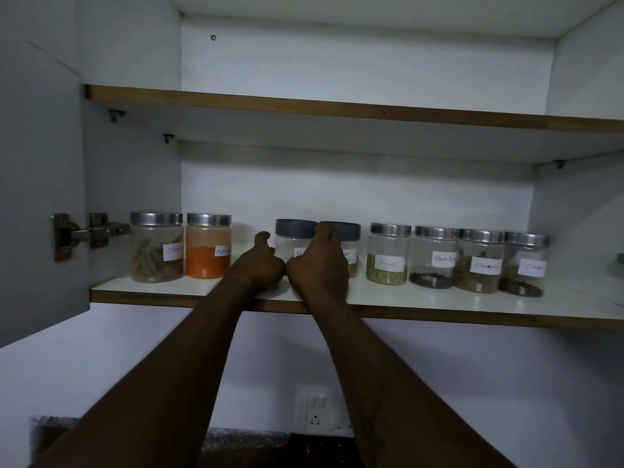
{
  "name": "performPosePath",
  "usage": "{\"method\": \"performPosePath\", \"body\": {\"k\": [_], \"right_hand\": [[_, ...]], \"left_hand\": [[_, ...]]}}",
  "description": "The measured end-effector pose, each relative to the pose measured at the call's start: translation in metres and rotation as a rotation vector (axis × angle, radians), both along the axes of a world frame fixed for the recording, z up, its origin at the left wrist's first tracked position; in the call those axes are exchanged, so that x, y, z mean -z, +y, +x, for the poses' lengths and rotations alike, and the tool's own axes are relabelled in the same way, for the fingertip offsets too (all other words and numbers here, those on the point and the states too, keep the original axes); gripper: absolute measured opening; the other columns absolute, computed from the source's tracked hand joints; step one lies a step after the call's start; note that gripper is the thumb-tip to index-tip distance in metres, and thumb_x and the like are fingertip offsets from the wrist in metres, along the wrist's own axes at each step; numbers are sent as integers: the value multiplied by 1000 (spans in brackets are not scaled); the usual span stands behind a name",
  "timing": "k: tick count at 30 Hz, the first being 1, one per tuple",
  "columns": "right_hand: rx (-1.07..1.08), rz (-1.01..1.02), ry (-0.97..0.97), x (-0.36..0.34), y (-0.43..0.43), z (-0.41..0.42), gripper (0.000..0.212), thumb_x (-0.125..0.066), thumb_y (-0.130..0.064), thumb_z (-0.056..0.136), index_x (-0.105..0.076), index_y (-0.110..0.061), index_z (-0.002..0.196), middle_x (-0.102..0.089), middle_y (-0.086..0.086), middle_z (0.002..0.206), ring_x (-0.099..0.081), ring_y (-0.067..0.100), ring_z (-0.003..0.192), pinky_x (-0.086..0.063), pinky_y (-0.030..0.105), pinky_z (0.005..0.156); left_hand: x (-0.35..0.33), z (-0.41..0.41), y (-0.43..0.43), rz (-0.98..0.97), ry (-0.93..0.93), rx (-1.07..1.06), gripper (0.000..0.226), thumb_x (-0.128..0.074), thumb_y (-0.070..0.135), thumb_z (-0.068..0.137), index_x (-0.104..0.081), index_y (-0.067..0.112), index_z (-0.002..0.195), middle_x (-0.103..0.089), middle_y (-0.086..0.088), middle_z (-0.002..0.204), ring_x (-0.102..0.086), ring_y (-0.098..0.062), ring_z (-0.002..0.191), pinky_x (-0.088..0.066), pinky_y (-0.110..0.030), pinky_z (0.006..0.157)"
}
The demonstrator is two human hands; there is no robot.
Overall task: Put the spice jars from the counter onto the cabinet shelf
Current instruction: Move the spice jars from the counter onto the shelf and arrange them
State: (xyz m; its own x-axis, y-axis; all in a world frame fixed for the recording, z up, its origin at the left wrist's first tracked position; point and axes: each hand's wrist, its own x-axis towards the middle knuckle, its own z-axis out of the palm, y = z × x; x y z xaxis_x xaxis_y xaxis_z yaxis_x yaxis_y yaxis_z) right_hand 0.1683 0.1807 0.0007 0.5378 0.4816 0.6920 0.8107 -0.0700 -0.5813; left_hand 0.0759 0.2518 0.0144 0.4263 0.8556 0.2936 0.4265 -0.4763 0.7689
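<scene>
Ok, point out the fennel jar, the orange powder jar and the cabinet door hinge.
fennel jar [387, 263]: head view, on its white label.
orange powder jar [204, 266]: head view, on the powder behind the glass.
cabinet door hinge [93, 233]: head view, on its metal arm.

You've got clear jars [386, 255] with brushed metal lids [390, 229], two matt plastic lids [294, 228], paper labels [387, 263], a glossy shelf [405, 295] edged in wood

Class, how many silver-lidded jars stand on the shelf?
6: stick jar, red powder jar at left; Fennel jar, Black Pepper jar, Cinnamon jar, end jar at right. None seems hidden.
</scene>
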Motion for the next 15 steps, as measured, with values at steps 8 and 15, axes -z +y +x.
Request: {"method": "performPosePath", "body": {"k": [8,15], "right_hand": [[-18,-24,43,-1,-1,-1,83,-77,-22,79,-34,-15,150,-66,11,125,-65,31,115,-54,40,91],[4,-2,30,-2,-6,-3,67,-75,-21,82,-43,-18,141,-69,10,122,-66,31,113,-56,41,90]], "left_hand": [[-3,6,7,-2,50,25,96,-61,3,92,5,16,160,-45,-18,152,-56,-33,125,-45,-37,98],[2,-1,-3,63,-30,-31,83,-67,13,88,-20,17,156,-54,-16,144,-57,-35,124,-45,-37,95]]}}
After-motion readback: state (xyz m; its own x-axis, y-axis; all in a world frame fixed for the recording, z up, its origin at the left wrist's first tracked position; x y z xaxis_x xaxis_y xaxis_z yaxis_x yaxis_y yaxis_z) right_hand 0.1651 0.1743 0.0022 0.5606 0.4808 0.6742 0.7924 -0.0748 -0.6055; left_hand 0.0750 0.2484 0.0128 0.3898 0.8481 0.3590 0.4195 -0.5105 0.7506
